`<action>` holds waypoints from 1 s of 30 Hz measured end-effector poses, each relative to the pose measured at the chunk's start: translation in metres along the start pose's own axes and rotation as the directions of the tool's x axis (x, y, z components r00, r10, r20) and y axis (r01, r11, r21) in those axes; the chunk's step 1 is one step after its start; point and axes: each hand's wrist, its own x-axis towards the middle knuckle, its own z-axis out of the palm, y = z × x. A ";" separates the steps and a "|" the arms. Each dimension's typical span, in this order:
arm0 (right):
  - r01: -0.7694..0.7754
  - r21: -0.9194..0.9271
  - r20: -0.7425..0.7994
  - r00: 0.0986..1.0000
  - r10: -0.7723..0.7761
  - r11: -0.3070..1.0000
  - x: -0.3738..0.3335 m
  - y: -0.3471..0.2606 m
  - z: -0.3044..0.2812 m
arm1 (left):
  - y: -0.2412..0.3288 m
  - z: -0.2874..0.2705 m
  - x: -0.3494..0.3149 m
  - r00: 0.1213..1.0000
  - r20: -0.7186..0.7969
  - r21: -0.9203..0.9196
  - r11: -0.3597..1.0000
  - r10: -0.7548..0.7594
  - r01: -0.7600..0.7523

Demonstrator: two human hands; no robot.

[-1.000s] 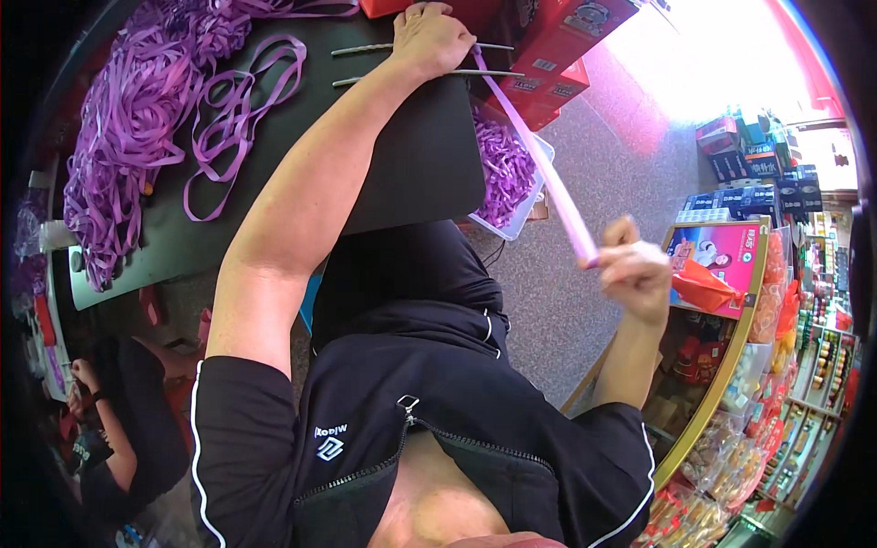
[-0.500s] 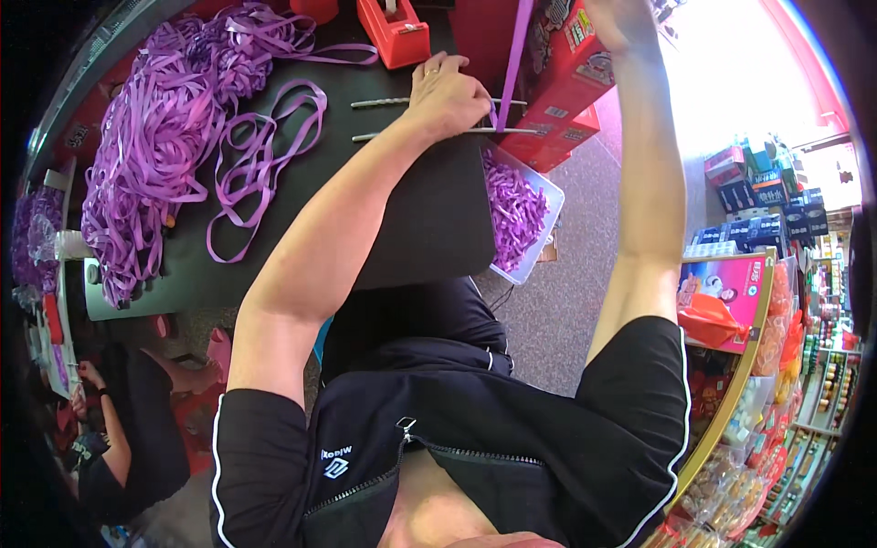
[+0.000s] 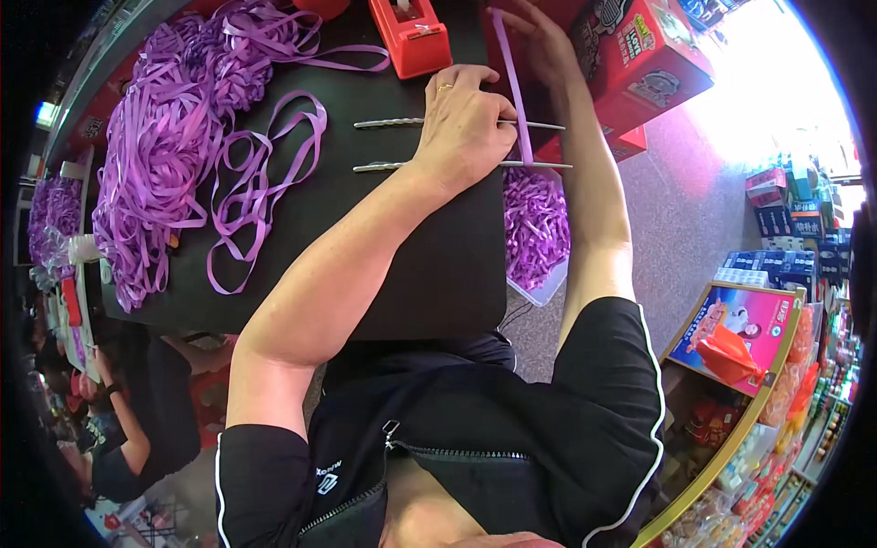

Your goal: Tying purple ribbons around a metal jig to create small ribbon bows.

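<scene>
Two thin metal rods (image 3: 387,166) lie side by side on the dark tabletop and stick out past its right edge. My left hand (image 3: 468,128) rests over them, fingers curled closed at a purple ribbon (image 3: 514,87) by the rods; its fingertips are partly hidden. The ribbon runs up taut from the rods. At its upper end my right hand (image 3: 548,46), shaded and slightly blurred, has its fingers on the ribbon. Below the rod ends, a whitish plastic bin (image 3: 541,294) holds many short purple ribbon pieces (image 3: 536,228).
A large heap of purple ribbon (image 3: 169,128) covers the table's left side, with loose loops (image 3: 260,196) beside it. A red tape dispenser (image 3: 416,41) stands at the far edge. Red boxes (image 3: 653,68) are stacked at right. Another person (image 3: 137,420) sits at lower left.
My right hand has swung left and come into view by the ribbon's upper end. The ribbon now leans to the left. My left hand stays at the rods.
</scene>
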 end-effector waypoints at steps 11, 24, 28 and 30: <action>-0.170 -0.372 -0.049 0.985 0.163 0.913 -0.115 0.129 -0.024 | 0.002 0.002 0.004 0.993 -0.100 0.002 0.998 0.057 -0.057; -0.016 -0.459 -0.456 0.862 -0.221 0.888 -0.355 -0.014 0.096 | -0.002 0.003 0.000 0.994 -0.082 0.021 0.997 0.077 -0.076; 0.202 -0.518 -0.296 0.869 -0.396 0.831 -0.339 -0.050 0.122 | -0.002 0.003 0.000 0.995 -0.078 0.032 0.998 0.065 -0.063; 0.240 -0.568 -0.177 0.899 -0.402 0.788 -0.330 -0.061 0.129 | -0.003 0.004 0.002 0.995 -0.074 0.023 0.998 0.067 -0.065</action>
